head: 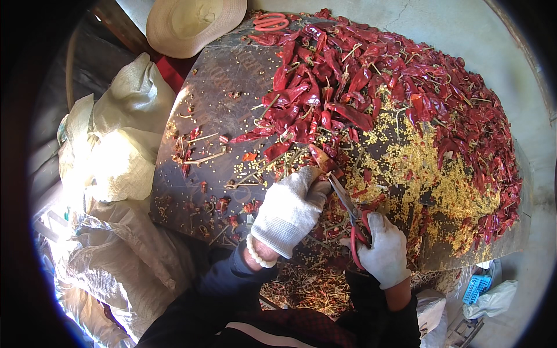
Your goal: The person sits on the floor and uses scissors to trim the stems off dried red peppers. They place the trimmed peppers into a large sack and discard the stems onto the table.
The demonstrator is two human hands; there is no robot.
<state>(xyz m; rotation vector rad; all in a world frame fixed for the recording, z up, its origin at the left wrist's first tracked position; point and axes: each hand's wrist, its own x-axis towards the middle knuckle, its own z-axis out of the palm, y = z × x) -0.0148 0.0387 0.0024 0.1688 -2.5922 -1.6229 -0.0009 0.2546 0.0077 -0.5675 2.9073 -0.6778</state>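
My left hand (292, 208), in a white knit glove, pinches a dried red chili pepper (324, 160) near its stem end. In my right hand (384, 251), also gloved, are scissors (354, 224) with red handles. Their blades point up and left, with the tips beside the pepper and my left fingertips. Whether the blades are fully closed is hard to tell. Beyond my hands, a large heap of dried red chilies (348, 82) covers the dark board (235, 82). Loose yellow seeds (409, 161) and cut stems lie around both hands.
Woven sacks (126, 165) stand along the left edge. A straw hat (196, 26) and red rings (270, 21) are at the far side. Chili scraps (309, 289) lie below the board's near edge. A blue plastic item (477, 289) and a white bag (491, 300) sit low at right.
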